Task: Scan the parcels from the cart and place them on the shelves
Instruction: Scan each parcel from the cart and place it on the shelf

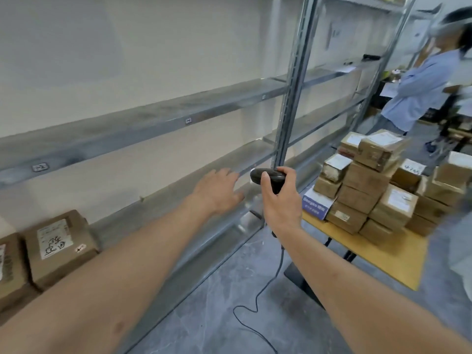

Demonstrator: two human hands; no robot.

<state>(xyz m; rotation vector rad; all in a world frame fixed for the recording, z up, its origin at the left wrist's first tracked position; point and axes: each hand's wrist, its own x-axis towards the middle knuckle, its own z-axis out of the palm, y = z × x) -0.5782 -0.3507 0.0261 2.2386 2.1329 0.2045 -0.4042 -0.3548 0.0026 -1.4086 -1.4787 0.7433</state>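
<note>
Two boxes point(57, 247) sat on the shelf point(178, 221) left of the left hand point(219, 190). Over a dozen stood stacked on one cart point(398, 261) right of the right hand point(281, 200), which held one scanner point(268, 177).

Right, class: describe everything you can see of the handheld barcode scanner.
The barcode scanner is black, seemingly plastic, with a rounded head pointing left and a handle below. The right hand grips the handle, thumb resting on the head, holding it upright before the metal shelving. A thin black cable trails from its base down to the grey floor.

Head view (close) down over shelves point(143, 118)
</note>
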